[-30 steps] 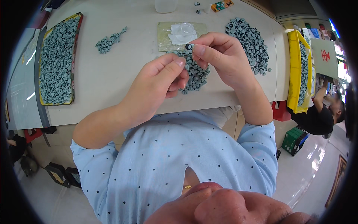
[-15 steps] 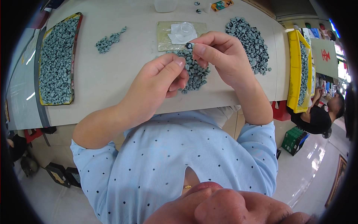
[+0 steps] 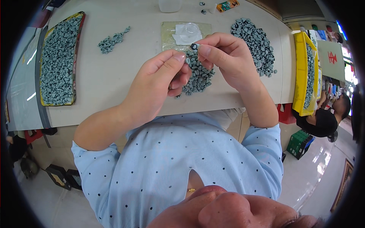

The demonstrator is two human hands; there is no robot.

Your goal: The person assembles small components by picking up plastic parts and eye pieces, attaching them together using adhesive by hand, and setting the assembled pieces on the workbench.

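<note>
Pinched between the thumb and forefinger of my right hand (image 3: 228,57) is a small black and pale grey part (image 3: 194,46). My left hand (image 3: 157,74) has thumb and fingertips closed on a small grey-green round part (image 3: 188,60), whose ringed end shows. The two parts are apart, with a narrow gap between the hands. Just under them lies a heap of similar grey-green parts (image 3: 199,79), half covered by my left fingers. Behind the heap is a yellowish clear plastic packet (image 3: 167,33) with white paper and a clear round disc on it.
A loaded tray (image 3: 74,76) of grey-green parts stands at the left. A small cluster (image 3: 108,45) and a larger dark heap (image 3: 253,45) lie on the table. At the right is a yellow bin (image 3: 299,76); beyond it a person in black (image 3: 319,123) sits.
My left hand has shifted slightly left and up, and its part now shows its round end. The right hand has barely moved, still pinching the black and grey part.
</note>
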